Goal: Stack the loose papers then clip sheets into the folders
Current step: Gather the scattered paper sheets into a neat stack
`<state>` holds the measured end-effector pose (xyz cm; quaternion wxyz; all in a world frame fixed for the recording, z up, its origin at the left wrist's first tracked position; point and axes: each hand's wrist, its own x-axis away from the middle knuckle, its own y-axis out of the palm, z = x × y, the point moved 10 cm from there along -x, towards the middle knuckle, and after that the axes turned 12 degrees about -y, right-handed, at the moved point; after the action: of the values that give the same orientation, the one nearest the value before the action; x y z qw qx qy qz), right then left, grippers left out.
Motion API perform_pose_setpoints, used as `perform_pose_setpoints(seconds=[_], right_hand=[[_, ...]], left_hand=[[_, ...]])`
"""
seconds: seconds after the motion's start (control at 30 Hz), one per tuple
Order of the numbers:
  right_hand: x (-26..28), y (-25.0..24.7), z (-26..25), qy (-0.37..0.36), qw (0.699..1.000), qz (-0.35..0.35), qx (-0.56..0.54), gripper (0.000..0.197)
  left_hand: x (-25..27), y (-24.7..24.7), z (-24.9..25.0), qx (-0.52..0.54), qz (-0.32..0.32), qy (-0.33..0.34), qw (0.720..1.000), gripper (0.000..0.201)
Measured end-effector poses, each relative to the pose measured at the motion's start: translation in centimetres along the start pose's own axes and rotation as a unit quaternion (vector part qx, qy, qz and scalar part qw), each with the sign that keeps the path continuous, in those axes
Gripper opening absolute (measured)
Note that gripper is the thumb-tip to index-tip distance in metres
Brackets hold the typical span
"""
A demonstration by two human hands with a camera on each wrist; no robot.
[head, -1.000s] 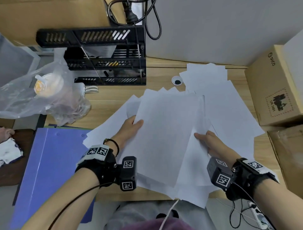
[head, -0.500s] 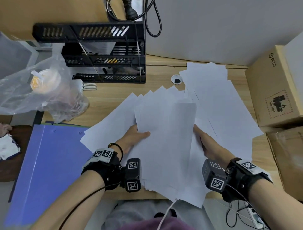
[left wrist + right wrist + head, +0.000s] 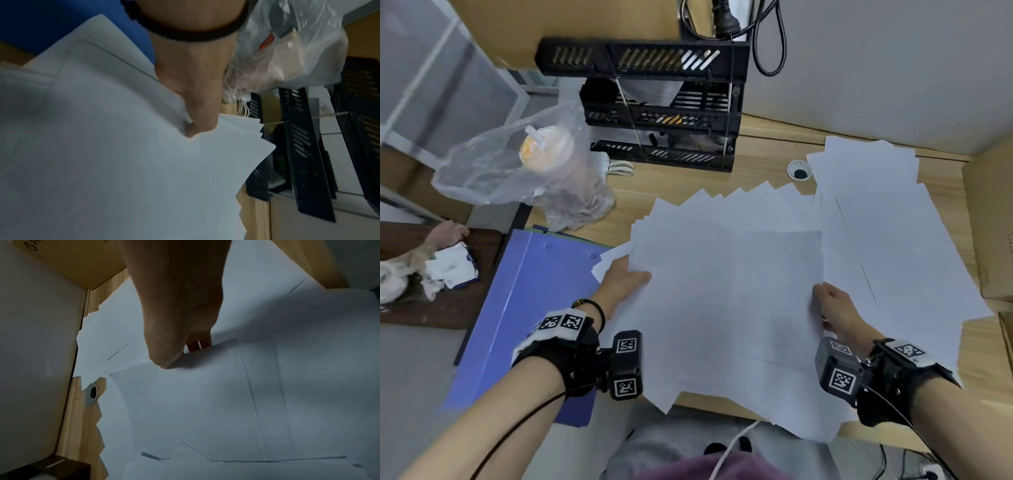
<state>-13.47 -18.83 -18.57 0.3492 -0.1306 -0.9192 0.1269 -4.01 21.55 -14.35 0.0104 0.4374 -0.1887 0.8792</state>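
A fanned bundle of white sheets point(image 3: 722, 291) lies between my two hands over the wooden desk. My left hand point(image 3: 626, 277) pinches its left edge, thumb on top point(image 3: 197, 126), fingers hidden under the paper. My right hand point(image 3: 828, 301) grips the right edge, thumb on top point(image 3: 164, 360) and fingers beneath. More loose white sheets point(image 3: 887, 219) are spread on the desk to the right, up to the back wall. A blue folder point(image 3: 524, 308) lies shut at the left, partly under the bundle and hanging off the desk edge.
A black stacked letter tray point(image 3: 664, 113) stands at the back. A clear plastic bag with a cup point(image 3: 527, 164) sits left of it. Cardboard boxes point(image 3: 989, 222) line the right side. A cable hole point(image 3: 798, 170) is in the desk near the back.
The sheets between my hands have been drawn together into a tighter, squarer bundle. Both hands have slid outward to its left and right edges. The view has shifted right.
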Motion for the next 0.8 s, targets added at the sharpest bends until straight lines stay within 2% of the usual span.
perform_pose_setpoints(seconds=[0.17,0.23,0.33,0.4,0.47,0.53,0.6,0.67,0.8], right_hand=[[0.4,0.2,-1.0,-0.021,0.999,-0.029,0.007,0.015],[0.7,0.7,-1.1,-0.018,0.998,-0.054,-0.001,0.014],[1.4,1.6,-0.7,0.01,0.994,-0.109,0.005,0.013],[1.4,1.5,-0.4,0.021,0.993,-0.115,0.018,0.01],[1.3,0.8,-0.4,0.018,0.995,-0.095,0.015,0.014],[1.3,-0.5,-0.7,0.009,0.999,-0.05,-0.014,0.014],[1.5,-1.8,-1.5,-0.002,0.998,-0.015,-0.063,0.008],[1.8,-3.1,-2.3,-0.008,0.994,0.006,-0.11,0.015],[1.6,-3.9,-0.9,0.001,0.987,0.014,-0.159,0.024]], left_hand=[[-0.2,0.2,-1.7,0.001,-0.019,-0.009,1.0,0.024],[-0.1,1.5,-1.7,-0.015,-0.05,-0.006,0.999,0.03],[-0.1,4.4,-1.9,-0.094,-0.113,-0.018,0.989,0.04],[0.1,5.6,-1.3,-0.134,-0.119,-0.013,0.984,0.038],[-0.4,5.4,-0.3,-0.099,-0.098,-0.002,0.99,0.035],[-1.3,4.4,0.2,-0.014,-0.077,-0.007,0.997,0.036],[-2.0,3.5,0.6,0.083,-0.06,-0.023,0.994,0.044],[-2.3,2.9,1.2,0.14,-0.035,-0.021,0.989,0.041],[-2.4,5.0,1.1,0.208,-0.079,-0.043,0.974,0.038]])
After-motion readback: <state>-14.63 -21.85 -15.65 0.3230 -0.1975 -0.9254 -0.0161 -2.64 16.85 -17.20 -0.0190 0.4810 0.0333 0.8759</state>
